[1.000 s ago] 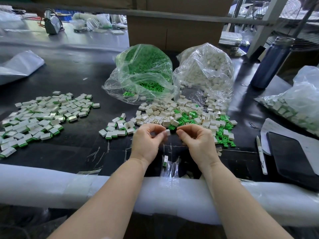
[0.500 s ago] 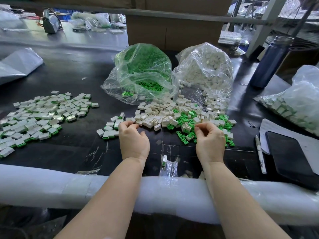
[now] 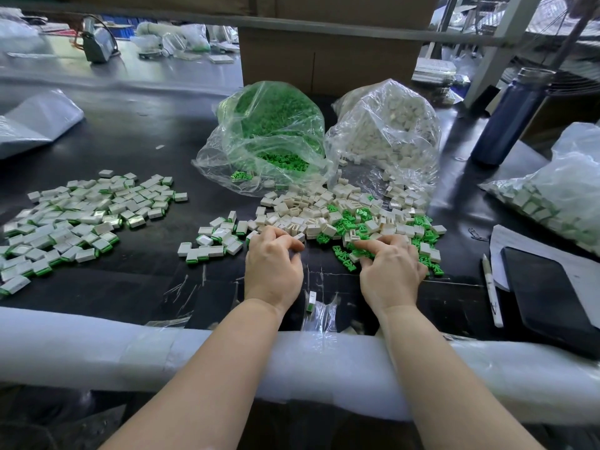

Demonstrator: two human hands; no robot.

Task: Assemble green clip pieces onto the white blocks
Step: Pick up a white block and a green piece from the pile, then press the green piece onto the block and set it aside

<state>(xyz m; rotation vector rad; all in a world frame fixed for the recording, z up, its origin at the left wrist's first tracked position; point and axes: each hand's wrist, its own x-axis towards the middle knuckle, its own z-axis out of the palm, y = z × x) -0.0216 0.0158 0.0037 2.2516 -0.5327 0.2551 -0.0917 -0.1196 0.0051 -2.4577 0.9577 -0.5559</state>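
Both hands lie palm-down on the black table (image 3: 136, 280), at about 6 o'clock from the loose heap of parts. The left hand (image 3: 274, 266) has its fingers (image 3: 285, 240) curled, tips down at the near edge of the white blocks (image 3: 311, 212); whether they pinch one cannot be told, since the tips hide what lies under them. The right hand (image 3: 391, 274) rests on the scatter of green clip pieces (image 3: 349, 222), its fingers bent and reaching toward 9 o'clock, with the thumb tucked below; clips lie touching the fingertips, but a firm grip on any one piece is not plain.

The mixed heap sits in the middle of the table, white blocks toward 11 o'clock of the hands and green clips toward 1 o'clock. Behind it, at 12 o'clock, stand two clear bags: the bag of green clips (image 3: 269, 138) on the left and the bag of white blocks (image 3: 386, 131) just beside it on the right, both spilling toward the heap. A small group of finished blocks (image 3: 211, 243) (white with a green edge) lies just at 9 o'clock of the left hand, and a much larger spread of finished pieces (image 3: 81, 219) lies farther out at 9 o'clock.

At 3 o'clock are a pen (image 3: 492, 289), a dark tablet (image 3: 548, 293) on paper, and another filled bag (image 3: 558, 196). A blue bottle (image 3: 509, 118) stands at 2 o'clock. White foam padding (image 3: 97, 349) covers the near table edge under both forearms.
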